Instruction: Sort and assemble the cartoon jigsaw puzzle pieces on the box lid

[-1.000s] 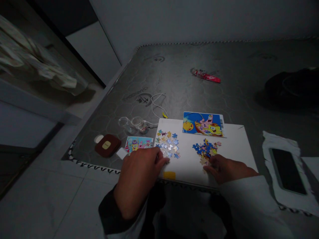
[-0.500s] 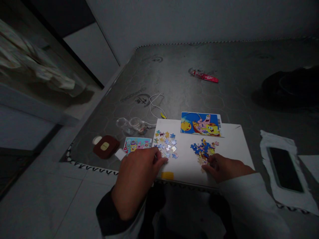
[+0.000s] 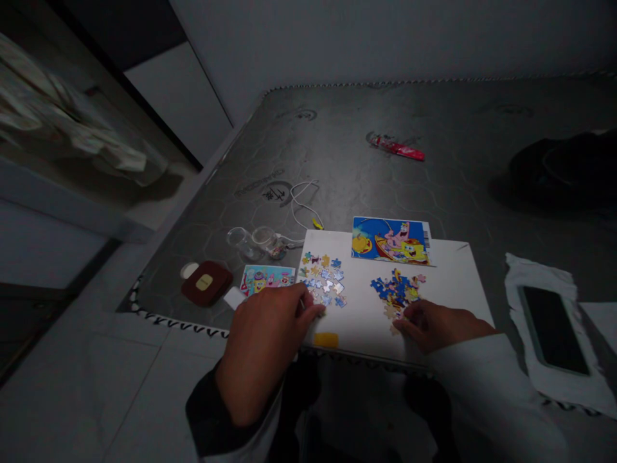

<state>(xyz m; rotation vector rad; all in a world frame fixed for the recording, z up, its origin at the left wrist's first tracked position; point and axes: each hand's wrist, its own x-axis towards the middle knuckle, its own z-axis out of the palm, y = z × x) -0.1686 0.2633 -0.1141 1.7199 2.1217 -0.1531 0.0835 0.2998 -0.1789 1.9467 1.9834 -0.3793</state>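
Left grip: left hand (image 3: 264,334), fingers curled, fingertips on the near edge of the loose pieces (image 3: 322,277); whether it pinches one I cannot tell.
Right grip: right hand (image 3: 436,325), fingertips pressed on a piece at the near edge of the joined cluster (image 3: 398,290).
Relation: each heap lies just above its hand, lower centre of frame, on the white board (image 3: 453,283).
Axis: cluster runs left-right; reference picture (image 3: 390,240) above it.
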